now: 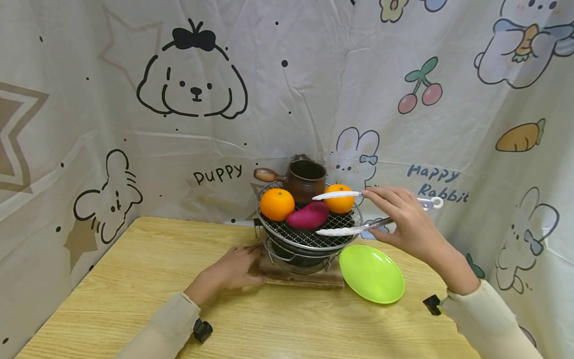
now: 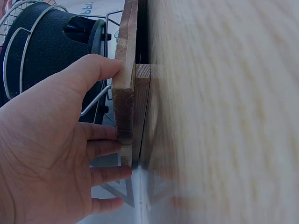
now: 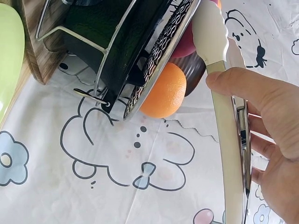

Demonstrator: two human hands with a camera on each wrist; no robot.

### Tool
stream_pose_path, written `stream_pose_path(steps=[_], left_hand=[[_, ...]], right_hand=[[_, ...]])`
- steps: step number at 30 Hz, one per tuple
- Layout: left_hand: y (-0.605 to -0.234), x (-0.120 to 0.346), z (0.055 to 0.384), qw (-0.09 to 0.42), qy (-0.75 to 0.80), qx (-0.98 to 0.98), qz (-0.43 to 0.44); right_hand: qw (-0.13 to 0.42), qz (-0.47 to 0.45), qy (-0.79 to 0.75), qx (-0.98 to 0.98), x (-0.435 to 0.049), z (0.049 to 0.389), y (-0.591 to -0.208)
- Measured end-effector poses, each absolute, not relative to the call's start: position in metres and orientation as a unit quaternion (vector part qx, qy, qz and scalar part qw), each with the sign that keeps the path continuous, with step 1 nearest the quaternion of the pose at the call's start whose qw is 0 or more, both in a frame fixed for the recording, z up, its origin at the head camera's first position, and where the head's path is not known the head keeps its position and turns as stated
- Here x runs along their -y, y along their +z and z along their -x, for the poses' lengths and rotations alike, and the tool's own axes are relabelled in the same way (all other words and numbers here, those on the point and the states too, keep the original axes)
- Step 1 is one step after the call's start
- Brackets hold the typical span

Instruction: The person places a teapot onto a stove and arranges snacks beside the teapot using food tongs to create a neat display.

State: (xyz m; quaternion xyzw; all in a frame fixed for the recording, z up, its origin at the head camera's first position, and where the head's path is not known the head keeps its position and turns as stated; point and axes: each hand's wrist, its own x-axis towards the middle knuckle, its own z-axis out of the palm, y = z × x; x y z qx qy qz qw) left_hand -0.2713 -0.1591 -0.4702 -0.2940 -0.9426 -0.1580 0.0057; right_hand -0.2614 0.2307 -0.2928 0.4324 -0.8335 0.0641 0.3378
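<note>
My right hand [image 1: 410, 224] holds a pair of tongs [image 1: 338, 231] with white scalloped tips, thumb on one arm and fingers on the other. The tongs are spread, their tips over the right side of the grill mesh [image 1: 278, 230]. Between and left of those tips lies a purple sweet potato [image 1: 309, 215]. An orange [image 1: 277, 204] sits left of it, and a second orange [image 1: 343, 203] is partly hidden behind the upper tip. My left hand [image 1: 235, 269] rests at the left end of a wooden board [image 1: 305, 283], thumb and straight fingers touching the board's edges [image 2: 125, 51].
A brown pot [image 1: 307, 182] with a side handle stands at the back of the mesh. The round black grill [image 2: 51, 51] with wire handles stands on the board. Right of it lies a green plate [image 1: 372, 274] on the wooden table [image 1: 291, 319]. A printed cloth [image 1: 287, 99] hangs behind.
</note>
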Motion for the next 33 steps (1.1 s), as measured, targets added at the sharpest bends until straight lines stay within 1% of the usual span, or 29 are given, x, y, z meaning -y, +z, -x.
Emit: stream_pose_path(steps=[14,33], left_hand=[[-0.4706,0.1584,0.2743,-0.001,-0.154,0.943,0.294],[-0.4713,0.1586,0.2718,0.012,-0.158,0.941,0.299]], right_hand=[[0.344,-0.428,0.076,0.832,-0.232,0.2594,-0.2968],[0.344,-0.419,0.072,0.837,-0.2257,0.259,-0.2943]])
